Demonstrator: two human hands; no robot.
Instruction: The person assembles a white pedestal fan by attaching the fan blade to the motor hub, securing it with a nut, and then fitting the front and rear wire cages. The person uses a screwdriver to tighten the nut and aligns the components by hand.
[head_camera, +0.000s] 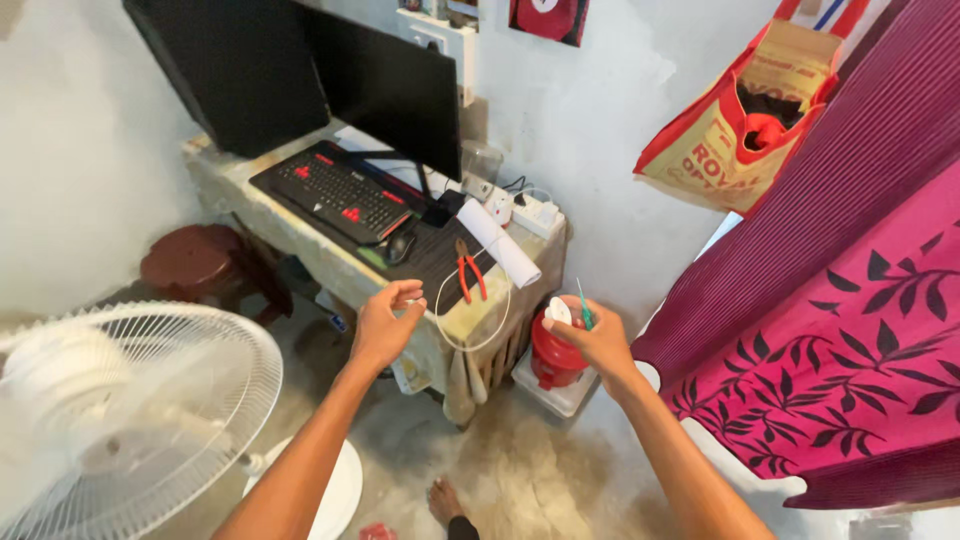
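From the head camera, the left hand (385, 325) hovers just in front of the desk (300, 235), fingers pinched on one end of a thin white wire (470, 345) that curves in a loop down past the desk edge. The right hand (595, 340) is closed around a roll of white tape (557, 312) and a small green-handled tool (582, 305), just above a red container (552, 360) on the floor. Red-handled pliers (468, 270) lie on the desk beside a white paper roll (500, 243), near a black keyboard (340, 190) and monitor (385, 85). A white fan (130, 410) stands at lower left
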